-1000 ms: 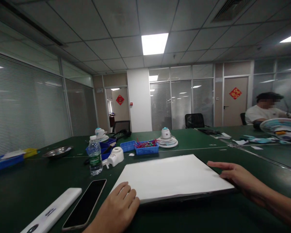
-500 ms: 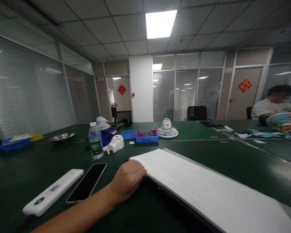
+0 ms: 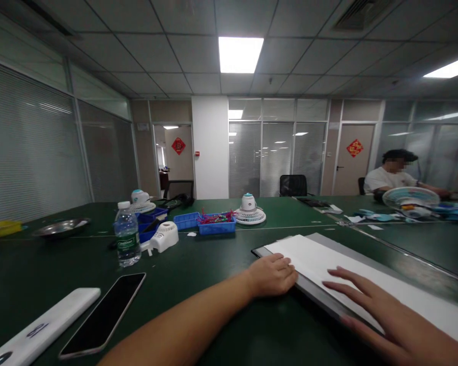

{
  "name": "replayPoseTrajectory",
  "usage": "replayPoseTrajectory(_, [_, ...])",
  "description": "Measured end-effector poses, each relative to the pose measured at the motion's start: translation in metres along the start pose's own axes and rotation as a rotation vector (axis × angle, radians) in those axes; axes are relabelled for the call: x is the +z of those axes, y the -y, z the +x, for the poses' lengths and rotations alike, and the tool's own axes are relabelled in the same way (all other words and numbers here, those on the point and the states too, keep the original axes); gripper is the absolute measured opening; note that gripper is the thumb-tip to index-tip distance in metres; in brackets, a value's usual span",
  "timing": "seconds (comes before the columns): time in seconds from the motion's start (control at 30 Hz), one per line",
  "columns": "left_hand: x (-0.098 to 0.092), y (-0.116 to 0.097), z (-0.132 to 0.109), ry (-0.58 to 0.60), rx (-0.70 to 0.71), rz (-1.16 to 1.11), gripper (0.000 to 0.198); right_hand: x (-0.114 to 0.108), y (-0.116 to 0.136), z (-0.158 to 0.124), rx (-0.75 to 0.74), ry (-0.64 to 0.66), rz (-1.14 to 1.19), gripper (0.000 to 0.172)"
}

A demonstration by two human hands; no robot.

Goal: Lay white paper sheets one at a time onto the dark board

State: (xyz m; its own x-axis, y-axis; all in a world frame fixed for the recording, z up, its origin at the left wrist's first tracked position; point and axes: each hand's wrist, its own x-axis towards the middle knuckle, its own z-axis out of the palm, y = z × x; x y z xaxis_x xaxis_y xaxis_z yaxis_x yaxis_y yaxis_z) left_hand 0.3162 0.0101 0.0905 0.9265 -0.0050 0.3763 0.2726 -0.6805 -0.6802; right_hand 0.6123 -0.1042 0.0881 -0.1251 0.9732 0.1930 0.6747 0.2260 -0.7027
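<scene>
A flat grey board (image 3: 330,244) with a white sheet (image 3: 366,284) on top lies on the green table (image 3: 213,254), slanting from the middle to the lower right. My left hand (image 3: 272,274) rests at its near left corner, fingers curled against the edge. My right hand (image 3: 385,317) lies flat on the sheet and board edge with fingers spread. Neither hand lifts anything.
A black phone (image 3: 103,315) and a white bar-shaped device (image 3: 41,330) lie at lower left. Behind stand a water bottle (image 3: 127,241), a white fan part (image 3: 164,236), blue trays (image 3: 216,223), small fans (image 3: 249,211), and a metal dish (image 3: 61,227). Another person (image 3: 391,175) sits at far right.
The board and sheet have swung round from lying squarely before me to slanting off to the right. My left hand went with its corner, and my right hand has come back flat onto the sheet.
</scene>
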Motion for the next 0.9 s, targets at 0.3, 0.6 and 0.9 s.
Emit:
replayPoseTrajectory(0.3, [0.041,-0.017,0.036,-0.125,0.144,0.03,0.033,0.022,-0.062,0.041,0.031,0.146,-0.347,0.066])
replayPoseTrajectory(0.6, [0.03,-0.018,0.035,-0.116,0.081,0.025,0.029,0.013,-0.052,0.053,0.015,0.167,-0.342,0.066])
replayPoseTrajectory(0.9, [0.019,-0.022,0.029,0.001,-0.012,-0.002,0.028,0.006,-0.075,0.093,0.103,0.148,-0.513,0.071])
